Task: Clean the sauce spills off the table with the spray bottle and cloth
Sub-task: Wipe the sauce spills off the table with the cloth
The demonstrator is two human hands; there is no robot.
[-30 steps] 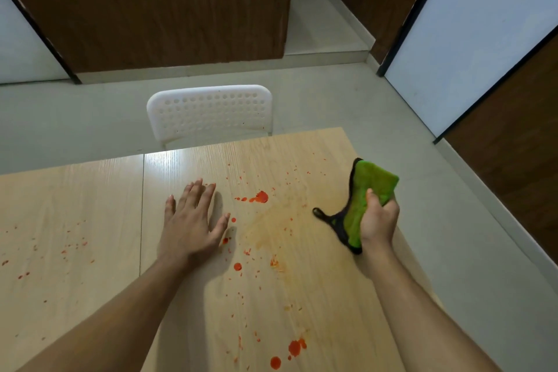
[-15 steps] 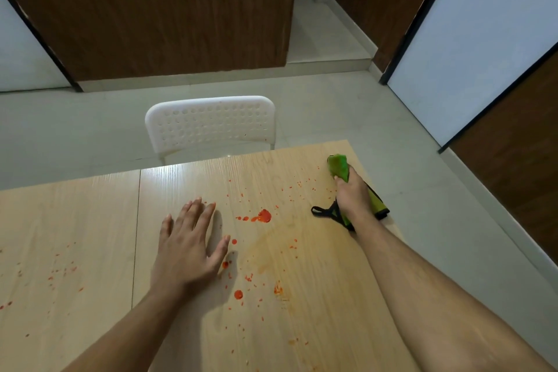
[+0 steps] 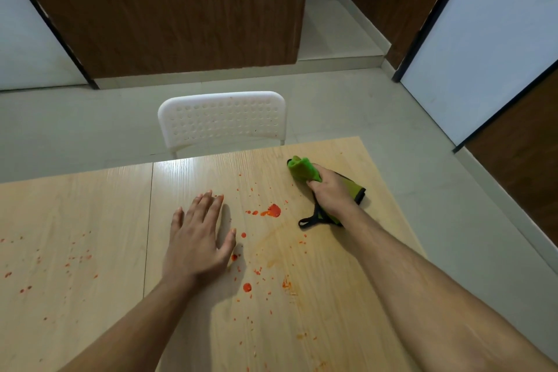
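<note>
Head view: right hand (image 3: 330, 192) clenched around a green cloth (image 3: 302, 168) with black trim, pressing it onto the table (image 3: 90, 214) near the far right corner. Green end bunched up just beyond the knuckles; black loop trailing out on the near side of the wrist. Left hand (image 3: 197, 238) released, flat on the wood, fingers spread, holding nothing. Largest red sauce blot (image 3: 273, 210) between the two hands, closer to the right one. Smaller drops (image 3: 247, 287) just right of the left wrist, fine specks scattered further left of that hand. White perforated chair (image 3: 222, 121) beyond both hands, past the far table edge.
</note>
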